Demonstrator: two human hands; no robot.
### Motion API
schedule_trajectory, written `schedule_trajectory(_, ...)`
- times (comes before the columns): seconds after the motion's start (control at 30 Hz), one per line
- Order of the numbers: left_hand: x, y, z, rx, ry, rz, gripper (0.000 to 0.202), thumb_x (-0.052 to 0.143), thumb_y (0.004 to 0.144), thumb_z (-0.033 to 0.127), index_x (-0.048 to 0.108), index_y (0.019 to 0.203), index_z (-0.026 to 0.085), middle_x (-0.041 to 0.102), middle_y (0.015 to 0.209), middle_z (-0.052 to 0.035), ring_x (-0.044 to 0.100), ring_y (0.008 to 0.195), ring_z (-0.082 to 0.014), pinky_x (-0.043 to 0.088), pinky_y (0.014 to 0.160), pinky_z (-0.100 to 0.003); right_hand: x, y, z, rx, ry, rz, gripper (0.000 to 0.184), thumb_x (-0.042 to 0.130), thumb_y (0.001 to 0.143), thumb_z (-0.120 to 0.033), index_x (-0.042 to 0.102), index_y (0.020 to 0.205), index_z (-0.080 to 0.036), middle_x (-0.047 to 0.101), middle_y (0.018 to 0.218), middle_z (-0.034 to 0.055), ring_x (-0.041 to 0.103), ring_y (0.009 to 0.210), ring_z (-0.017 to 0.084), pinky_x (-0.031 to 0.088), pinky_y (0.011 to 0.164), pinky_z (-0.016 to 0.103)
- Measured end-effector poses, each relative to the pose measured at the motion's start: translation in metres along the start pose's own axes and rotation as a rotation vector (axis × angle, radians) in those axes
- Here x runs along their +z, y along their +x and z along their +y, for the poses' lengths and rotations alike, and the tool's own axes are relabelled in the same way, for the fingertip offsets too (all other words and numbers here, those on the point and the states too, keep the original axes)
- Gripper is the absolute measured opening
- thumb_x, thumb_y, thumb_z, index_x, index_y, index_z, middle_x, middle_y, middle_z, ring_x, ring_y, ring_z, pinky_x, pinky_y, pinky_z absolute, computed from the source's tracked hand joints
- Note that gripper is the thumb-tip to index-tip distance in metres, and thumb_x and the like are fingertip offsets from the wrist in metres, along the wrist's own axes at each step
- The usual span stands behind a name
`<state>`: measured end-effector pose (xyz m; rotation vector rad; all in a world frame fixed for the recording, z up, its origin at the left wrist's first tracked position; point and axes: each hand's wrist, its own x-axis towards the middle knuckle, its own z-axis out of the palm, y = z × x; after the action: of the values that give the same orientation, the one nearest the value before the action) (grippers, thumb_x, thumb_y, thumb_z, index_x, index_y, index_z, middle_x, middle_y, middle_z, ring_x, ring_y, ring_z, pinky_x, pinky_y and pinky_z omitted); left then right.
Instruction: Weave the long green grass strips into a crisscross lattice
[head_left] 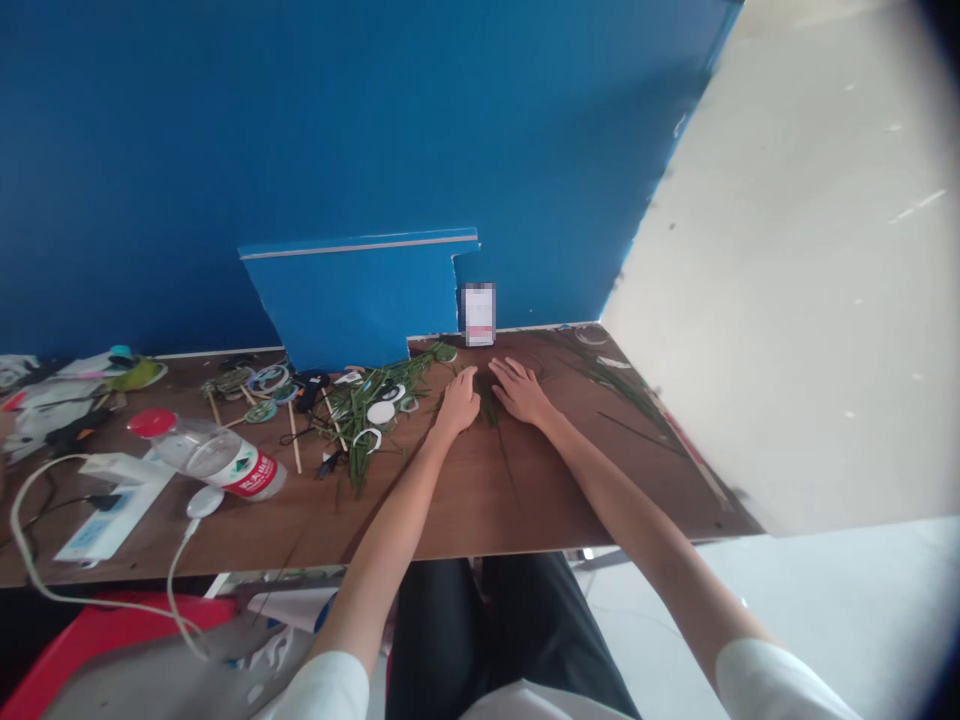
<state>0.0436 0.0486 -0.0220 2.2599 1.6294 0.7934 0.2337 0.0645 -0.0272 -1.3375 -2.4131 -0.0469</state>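
Both my arms reach forward over a brown wooden table [480,500]. My left hand [459,398] lies palm down with its fingers together, resting on green grass blades [486,402]. My right hand [519,390] lies flat beside it, fingers stretched out, touching the same small bundle of blades between the two hands. Neither hand grips anything that I can see. A larger heap of green blades [360,415] with white and green rings [381,411] lies just left of my left hand.
A plastic water bottle [214,455] with a red cap lies on the left, next to a white power strip [112,500] and cable. Wooden sticks [294,440] and woven rings [262,385] sit behind. A blue board [360,300] leans on the blue wall. More blades [622,385] lie right.
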Motion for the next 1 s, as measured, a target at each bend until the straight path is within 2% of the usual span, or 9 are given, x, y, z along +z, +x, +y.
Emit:
schedule_trajectory(0.13,-0.005,-0.001,-0.002,-0.036,-0.070,0.144,0.064,0.035,0.074,0.000,0.045,0.136,0.017,0.051,0.140,-0.0091,0.044,0.133,-0.0195,0.037,0.113,-0.039,0.000,0.002,-0.001,0.011,0.005,-0.025,0.056,0.024,0.101,-0.039,0.033,0.151,-0.015,0.047,0.147,0.0143,0.025,0.142,0.028,0.028,0.108,0.049)
schedule_trajectory(0.27,-0.012,-0.005,-0.005,-0.068,0.008,0.236,0.054,0.035,0.076,-0.002,0.056,0.121,0.019,0.058,0.129,-0.0081,0.050,0.125,-0.0208,0.040,0.108,-0.039,0.000,0.001,-0.002,0.020,0.002,-0.005,0.056,0.025,0.101,-0.038,0.036,0.149,-0.011,0.054,0.139,0.0168,0.028,0.140,0.029,0.028,0.106,0.048)
schedule_trajectory(0.4,-0.023,-0.006,-0.011,-0.076,0.132,0.157,0.036,0.041,0.083,0.004,0.062,0.107,0.021,0.061,0.121,-0.0071,0.053,0.118,-0.0236,0.041,0.102,-0.040,0.000,0.000,-0.002,0.011,-0.011,0.030,0.053,0.025,0.102,-0.036,0.041,0.145,-0.011,0.057,0.134,0.0167,0.034,0.135,0.029,0.030,0.104,0.047)
schedule_trajectory(0.53,-0.035,-0.010,-0.021,-0.079,0.218,0.083,0.028,0.045,0.087,0.009,0.064,0.103,0.023,0.062,0.119,-0.0064,0.055,0.113,-0.0251,0.042,0.097,-0.041,-0.002,0.000,-0.003,-0.012,0.002,0.037,0.048,0.027,0.102,-0.036,0.051,0.137,-0.014,0.059,0.130,0.0152,0.040,0.127,0.029,0.033,0.100,0.046)
schedule_trajectory(0.77,-0.049,-0.030,-0.037,-0.037,0.217,0.080,0.028,0.044,0.089,0.010,0.067,0.100,0.023,0.063,0.117,-0.0057,0.055,0.109,-0.0239,0.042,0.098,-0.040,-0.005,-0.002,-0.003,-0.030,0.027,0.046,0.044,0.027,0.103,-0.037,0.061,0.124,-0.018,0.060,0.125,0.0131,0.043,0.119,0.028,0.036,0.097,0.047)
schedule_trajectory(1.0,-0.044,-0.036,-0.041,-0.006,0.241,0.092,0.028,0.048,0.088,0.013,0.072,0.096,0.023,0.061,0.121,-0.0060,0.051,0.117,-0.0268,0.039,0.103,-0.044,-0.003,-0.004,-0.002,-0.037,0.029,0.054,0.043,0.029,0.102,-0.036,0.061,0.125,-0.020,0.059,0.125,0.0136,0.043,0.120,0.029,0.036,0.096,0.048)
